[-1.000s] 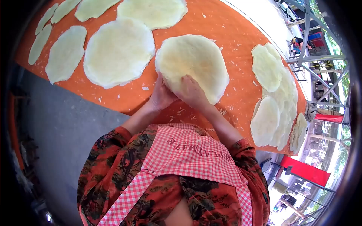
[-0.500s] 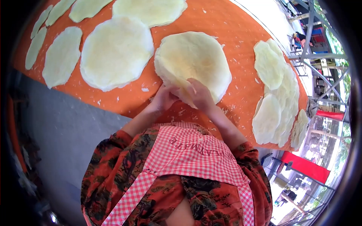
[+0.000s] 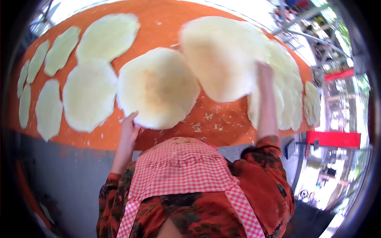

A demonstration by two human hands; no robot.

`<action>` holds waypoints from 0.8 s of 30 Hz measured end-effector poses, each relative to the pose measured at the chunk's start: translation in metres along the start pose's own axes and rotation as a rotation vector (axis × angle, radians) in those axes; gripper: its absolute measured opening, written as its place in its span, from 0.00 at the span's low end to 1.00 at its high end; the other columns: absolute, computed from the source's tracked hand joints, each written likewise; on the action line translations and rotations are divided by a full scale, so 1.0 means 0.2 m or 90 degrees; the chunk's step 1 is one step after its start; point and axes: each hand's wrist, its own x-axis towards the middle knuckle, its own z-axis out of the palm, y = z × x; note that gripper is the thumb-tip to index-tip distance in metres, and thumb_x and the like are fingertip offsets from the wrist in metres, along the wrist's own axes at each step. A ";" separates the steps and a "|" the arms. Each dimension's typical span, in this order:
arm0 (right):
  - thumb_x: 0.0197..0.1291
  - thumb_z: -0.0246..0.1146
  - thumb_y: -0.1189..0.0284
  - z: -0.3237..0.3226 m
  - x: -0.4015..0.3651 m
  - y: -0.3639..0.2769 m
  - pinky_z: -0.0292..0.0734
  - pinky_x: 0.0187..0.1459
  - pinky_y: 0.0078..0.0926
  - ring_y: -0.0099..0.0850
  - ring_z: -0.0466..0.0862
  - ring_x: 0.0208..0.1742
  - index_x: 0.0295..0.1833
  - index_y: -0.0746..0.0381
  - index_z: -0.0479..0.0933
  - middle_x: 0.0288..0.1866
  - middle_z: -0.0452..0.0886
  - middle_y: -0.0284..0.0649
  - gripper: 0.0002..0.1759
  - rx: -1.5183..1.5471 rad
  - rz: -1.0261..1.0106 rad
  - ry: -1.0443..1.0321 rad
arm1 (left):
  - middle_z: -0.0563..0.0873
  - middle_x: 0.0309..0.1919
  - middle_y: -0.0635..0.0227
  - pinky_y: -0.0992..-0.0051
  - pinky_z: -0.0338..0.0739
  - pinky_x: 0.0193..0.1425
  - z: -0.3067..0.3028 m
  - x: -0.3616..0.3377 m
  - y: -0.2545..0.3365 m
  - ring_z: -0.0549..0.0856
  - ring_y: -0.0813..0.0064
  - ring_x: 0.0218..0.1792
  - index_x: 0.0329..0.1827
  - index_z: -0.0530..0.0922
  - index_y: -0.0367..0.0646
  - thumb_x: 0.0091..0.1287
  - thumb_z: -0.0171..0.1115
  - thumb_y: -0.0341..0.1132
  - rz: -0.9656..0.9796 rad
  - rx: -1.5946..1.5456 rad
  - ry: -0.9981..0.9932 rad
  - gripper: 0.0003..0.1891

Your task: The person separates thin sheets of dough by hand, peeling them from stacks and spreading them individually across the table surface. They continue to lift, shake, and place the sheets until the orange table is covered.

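Observation:
A round, thin flatbread [image 3: 158, 89] with a browned middle lies in front of me on the orange table. My left hand [image 3: 130, 125] grips its near-left edge, the thumb on top and the fingers partly hidden. To the right, a second flatbread [image 3: 214, 63], smeared by motion, is held up by its right edge in my right hand [image 3: 263, 73]. That hand is blurred, and its fingertips are partly hidden. The raised flatbread hangs over the left part of a spread of overlapping flatbreads [image 3: 287, 83].
More flatbreads [image 3: 89, 95] lie singly or slightly overlapping across the left of the orange table [image 3: 166, 35]. Pale crumbs [image 3: 196, 127] are scattered near its front edge. Beyond the right end stand metal frames and a red panel [image 3: 333, 139].
Both hands were together at the near edge of the layered flatbread. Its layers are now apart: my right hand has carried one rightward, while my left hand has moved left with the other.

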 end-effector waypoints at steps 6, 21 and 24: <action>0.53 0.73 0.65 -0.08 -0.24 0.52 0.74 0.53 0.29 0.29 0.77 0.48 0.53 0.68 0.77 0.44 0.79 0.40 0.25 -0.356 -0.184 0.316 | 0.74 0.66 0.57 0.51 0.69 0.68 0.16 -0.14 0.06 0.74 0.59 0.66 0.72 0.61 0.39 0.70 0.53 0.42 0.015 -0.188 -0.261 0.30; 0.64 0.60 0.62 1.08 -1.31 -0.52 0.76 0.55 0.38 0.51 0.81 0.53 0.58 0.70 0.73 0.50 0.81 0.57 0.24 0.112 -0.286 -0.496 | 0.79 0.56 0.59 0.56 0.79 0.59 0.39 -0.15 0.13 0.83 0.63 0.52 0.68 0.64 0.43 0.72 0.50 0.30 0.022 0.052 -0.288 0.22; 0.65 0.59 0.63 1.06 -1.29 -0.55 0.77 0.52 0.38 0.51 0.83 0.50 0.57 0.71 0.74 0.48 0.82 0.56 0.23 0.137 -0.251 -0.515 | 0.78 0.58 0.59 0.55 0.77 0.59 0.39 -0.16 0.16 0.82 0.61 0.55 0.71 0.59 0.46 0.74 0.48 0.34 -0.037 -0.028 -0.335 0.23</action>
